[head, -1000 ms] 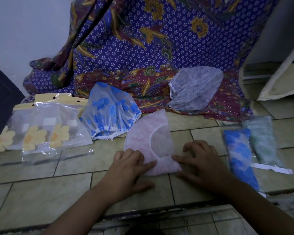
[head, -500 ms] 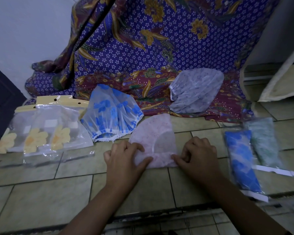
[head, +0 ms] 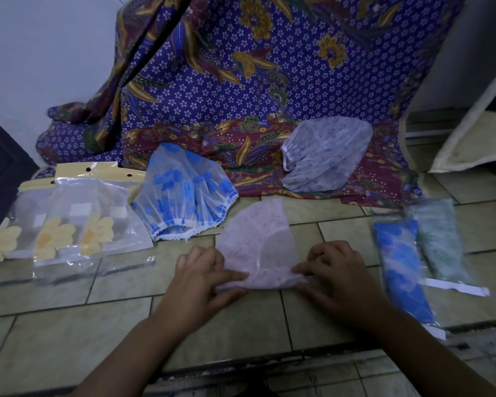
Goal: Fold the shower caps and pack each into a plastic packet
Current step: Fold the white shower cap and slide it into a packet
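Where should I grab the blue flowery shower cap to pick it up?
Pinch the blue flowery shower cap by its frilly white hem, coming from the near side. That gathered edge faces the person and probably gives more to hold than the thin crown. The empty packets crowd its left.

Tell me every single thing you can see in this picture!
pink shower cap: one, pale pink, floor centre, partly folded
blue-flowered shower cap: one, white and blue, floor left of centre
lilac-patterned shower cap: one, whitish, on the cloth
blue packed packet: one, floor right
green packed packet: one, farther right
empty packets: about three, clear with yellow flowers, floor left
batik cloth: one, purple, maroon, gold, draped behind
tiled floor: beige, underneath
left hand: pinches pink cap's near edge
right hand: pinches same edge
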